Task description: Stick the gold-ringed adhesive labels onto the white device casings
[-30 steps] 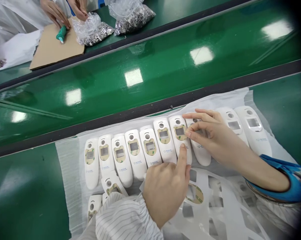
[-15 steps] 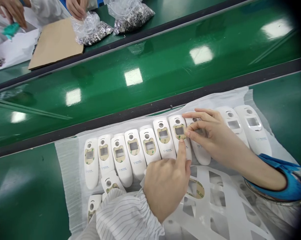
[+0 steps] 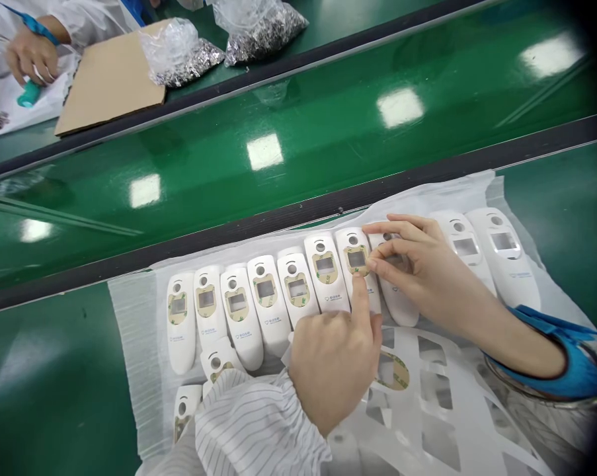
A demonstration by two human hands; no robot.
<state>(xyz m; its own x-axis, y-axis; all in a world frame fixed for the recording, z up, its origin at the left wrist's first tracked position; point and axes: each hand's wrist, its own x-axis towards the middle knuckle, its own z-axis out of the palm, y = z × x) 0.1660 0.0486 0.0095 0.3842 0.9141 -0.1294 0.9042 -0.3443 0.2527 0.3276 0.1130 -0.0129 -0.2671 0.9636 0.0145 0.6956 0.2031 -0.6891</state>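
Several white plastic housings, thermometer-like and printed "ease", lie in a row. My left hand [image 3: 335,370] presses its stretched index fingertip to the lower edge of a tan adhesive sticker [image 3: 356,258] around the window of one housing [image 3: 348,239]. Its other fingers are curled under and mostly hidden. My right hand [image 3: 417,264] pinches thumb and index finger at the sticker's right edge, its other fingers reaching over the neighbouring housing [image 3: 402,305]. Below the hands lies a white cut-out sheet [image 3: 407,344] with a tan sticker [image 3: 395,371] on it.
White foam wrap [image 3: 139,344] lies under the housings. Two housings [image 3: 514,264] at the right show no tan sticker. Beyond the green strip [image 3: 322,132] are cardboard [image 3: 114,79], bags of small metal parts [image 3: 266,33], and a co-worker's hand [image 3: 33,56] by a teal object [image 3: 29,94].
My hands stay almost in place at the same sticker. Across the bench, a co-worker's hand has left the metal-parts bag, and another has come down onto the teal object.
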